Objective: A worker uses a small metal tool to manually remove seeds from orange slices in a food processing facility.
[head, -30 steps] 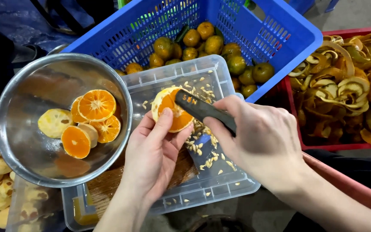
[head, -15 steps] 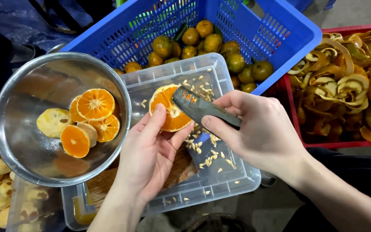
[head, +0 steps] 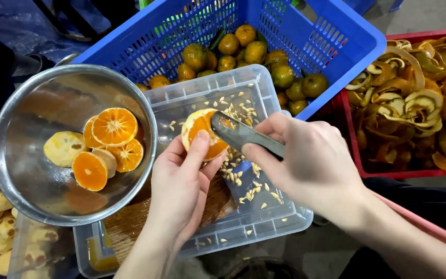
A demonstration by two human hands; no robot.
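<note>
Seeds [head: 243,178] litter the clear tray [head: 280,227] while left hand [head: 181,186] fingers grip an orange half [head: 200,132] and right hand [head: 311,165] clasps a scraper [head: 243,135] (several halves [head: 109,144] already sit in the steel bowl [head: 11,155], whole fruit [head: 249,51] apparently remaining).

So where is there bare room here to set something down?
Little. The steel bowl has bare metal left of and above its orange halves. The clear tray has seed-dotted floor at its near right corner, below the right hand. The blue crate, red peel crate and left hand crowd the rest.
</note>
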